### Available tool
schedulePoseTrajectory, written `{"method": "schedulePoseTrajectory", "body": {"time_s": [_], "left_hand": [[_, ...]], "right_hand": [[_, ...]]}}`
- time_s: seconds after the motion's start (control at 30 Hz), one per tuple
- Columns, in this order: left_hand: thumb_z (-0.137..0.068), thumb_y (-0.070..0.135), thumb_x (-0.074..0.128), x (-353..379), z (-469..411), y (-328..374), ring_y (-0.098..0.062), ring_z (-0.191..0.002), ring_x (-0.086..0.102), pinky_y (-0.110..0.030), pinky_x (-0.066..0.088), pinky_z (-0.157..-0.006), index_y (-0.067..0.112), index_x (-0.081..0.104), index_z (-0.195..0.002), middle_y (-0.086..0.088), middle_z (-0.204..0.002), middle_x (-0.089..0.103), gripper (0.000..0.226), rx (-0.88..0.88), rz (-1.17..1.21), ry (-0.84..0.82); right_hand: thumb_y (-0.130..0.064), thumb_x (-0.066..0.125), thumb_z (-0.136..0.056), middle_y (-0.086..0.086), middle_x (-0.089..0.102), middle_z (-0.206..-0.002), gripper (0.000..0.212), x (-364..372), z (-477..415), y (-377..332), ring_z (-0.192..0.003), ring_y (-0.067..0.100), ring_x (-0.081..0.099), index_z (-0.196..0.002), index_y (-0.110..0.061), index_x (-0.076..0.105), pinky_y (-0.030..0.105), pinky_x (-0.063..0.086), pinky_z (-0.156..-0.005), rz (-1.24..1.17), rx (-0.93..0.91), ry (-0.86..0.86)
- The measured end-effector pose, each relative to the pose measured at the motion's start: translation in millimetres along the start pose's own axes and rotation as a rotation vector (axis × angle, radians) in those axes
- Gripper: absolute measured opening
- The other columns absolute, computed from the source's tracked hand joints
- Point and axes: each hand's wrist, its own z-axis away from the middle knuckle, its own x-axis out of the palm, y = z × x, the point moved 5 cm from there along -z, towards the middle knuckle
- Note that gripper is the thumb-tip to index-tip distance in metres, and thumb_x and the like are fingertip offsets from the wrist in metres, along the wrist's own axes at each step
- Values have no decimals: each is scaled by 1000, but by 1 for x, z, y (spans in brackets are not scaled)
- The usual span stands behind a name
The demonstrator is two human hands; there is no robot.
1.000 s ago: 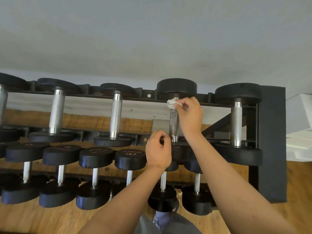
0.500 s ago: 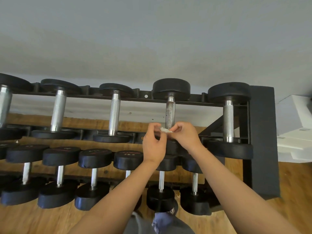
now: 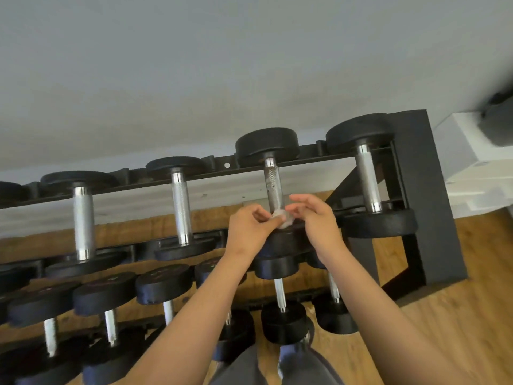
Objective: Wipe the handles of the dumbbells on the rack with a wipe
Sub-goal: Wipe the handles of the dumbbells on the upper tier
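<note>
Soft, limp and likely near weightless, the crumpled wipe (image 3: 281, 220) sits at the near end of a dull handle (image 3: 273, 187) on the rack (image 3: 311, 161), pinched by fingers of the left hand (image 3: 248, 232), the right hand (image 3: 319, 223) hovering beside, fingers loosely spread; probably best wrapped round the bar

Left hand (image 3: 249, 232) and right hand (image 3: 319, 226) were bare. Left forearm (image 3: 194, 315) and right forearm (image 3: 388, 315) were uncovered from the wrists, just behind the fingers, back to the frame edge. Clothing showed only well below the fingers, between the two forearms: grey fabric (image 3: 238, 368), smooth and matte, in two rounded shapes. The shape under the right-hand fingers looked darker, bluish-grey. Garment type could not be told.
</note>
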Motion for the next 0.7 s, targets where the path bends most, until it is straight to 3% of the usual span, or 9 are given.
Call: {"method": "schedulePoseTrajectory", "body": {"time_s": [0.07,0.13,0.23,0.4,0.47,0.6,0.7], "left_hand": [[-79,29,80,-1,-6,-6,-4,-78,62,-13,46,-68,17,67,-85,4,-83,67,19,-31,-36,-23],[-79,23,80,-3,-14,-13,-7,-82,63,-14,46,-70,17,67,-87,2,-88,69,16,-62,-40,-57],[-81,15,78,-4,-23,-22,-11,-90,66,-19,51,-76,17,68,-92,0,-95,71,15,-112,3,-121],[-87,2,67,2,-24,-28,-21,-100,68,-37,57,-91,14,68,-91,-9,-103,71,12,-245,219,-194],[-89,3,66,2,-22,-26,-20,-100,68,-35,57,-91,14,67,-87,-9,-104,71,11,-254,290,-193],[-85,12,74,3,-24,-18,-14,-92,67,-23,53,-82,15,67,-84,-4,-95,71,8,-139,64,-260],[-83,3,71,5,-33,-17,-23,-92,68,-36,55,-89,9,65,-85,-11,-91,71,9,-150,22,-331]], "right_hand": [[-7,42,-100,1,68,-92,26,-1,3,5,-92,11,64,-100,-18,65,18,45,-81,-53,10,204],[-12,46,-100,-3,66,-88,21,5,6,7,-89,8,62,-94,-22,63,17,43,-80,46,-58,325],[-17,49,-99,-6,65,-84,15,13,5,6,-82,0,59,-95,-19,63,6,41,-73,180,-166,338],[-18,46,-100,-4,64,-77,19,11,7,9,-76,0,59,-92,-14,63,4,40,-68,186,-175,362],[-18,45,-101,-4,62,-75,21,12,6,10,-75,0,58,-91,-13,63,4,40,-68,212,-168,373],[-23,44,-101,2,61,-74,25,13,4,11,-72,10,58,-87,-12,61,16,45,-67,262,-143,376],[-24,43,-101,6,60,-74,27,14,4,11,-72,17,59,-85,-10,60,28,48,-69,275,-133,381]]}}
